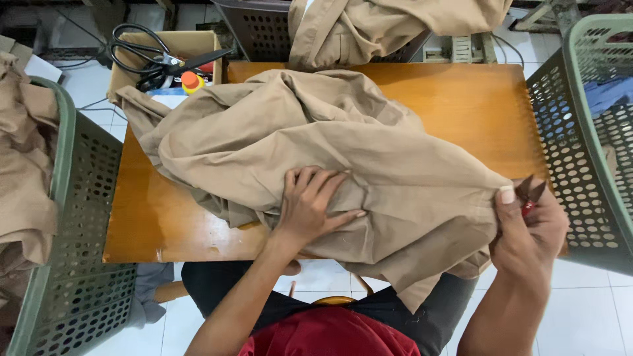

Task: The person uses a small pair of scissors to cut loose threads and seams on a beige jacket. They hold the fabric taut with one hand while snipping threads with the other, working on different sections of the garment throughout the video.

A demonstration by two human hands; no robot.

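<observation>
Head view. Wooden table (pixel 475 105) over white tiled floor; green perforated baskets at 3 (pixel 587 132) and 9 o'clock (pixel 72 217).
Item: tan garment (pixel 297 138), heaped across table centre, hem hanging toward 5 o'clock.
Left hand (pixel 310 207): fingers spread flat, pressing the garment.
Right hand (pixel 531 227), 4 o'clock: fingers closed, pinching garment edge, small red-handled snips (pixel 531 194) held alongside.
Black scissors (pixel 155 59) in cardboard box (pixel 165 46), 11 o'clock.
</observation>
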